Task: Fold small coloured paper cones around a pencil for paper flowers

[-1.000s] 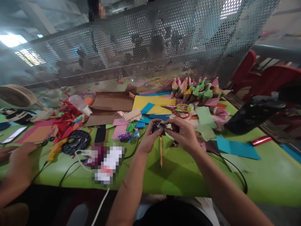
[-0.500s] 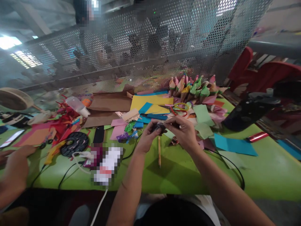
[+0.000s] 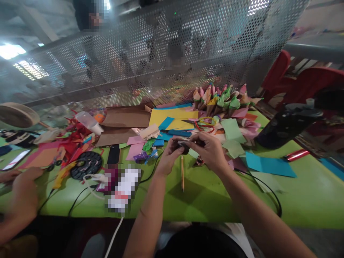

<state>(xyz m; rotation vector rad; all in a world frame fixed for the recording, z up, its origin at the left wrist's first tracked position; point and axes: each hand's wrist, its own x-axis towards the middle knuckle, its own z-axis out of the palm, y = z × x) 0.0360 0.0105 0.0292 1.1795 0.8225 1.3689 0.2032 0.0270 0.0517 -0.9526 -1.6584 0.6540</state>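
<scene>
My left hand (image 3: 168, 157) and my right hand (image 3: 209, 150) meet above the green table (image 3: 209, 200), fingers closed together on a small dark piece (image 3: 184, 146) that looks like folded paper. A pencil (image 3: 182, 172) lies on the table just below my hands. Behind them sit blue and yellow paper sheets (image 3: 172, 122) and a cluster of folded paper cones (image 3: 223, 102).
Another person's hand (image 3: 23, 193) rests at the left edge by a phone (image 3: 15, 159) and red paper scraps. A black round disc (image 3: 86, 164), a black phone (image 3: 113, 154), cables, scissors (image 3: 205, 125), a blue sheet (image 3: 268, 165) and a perforated metal screen behind.
My hands have stayed in place, shifting slightly while working the small dark piece. The other person's hand at left moved a little.
</scene>
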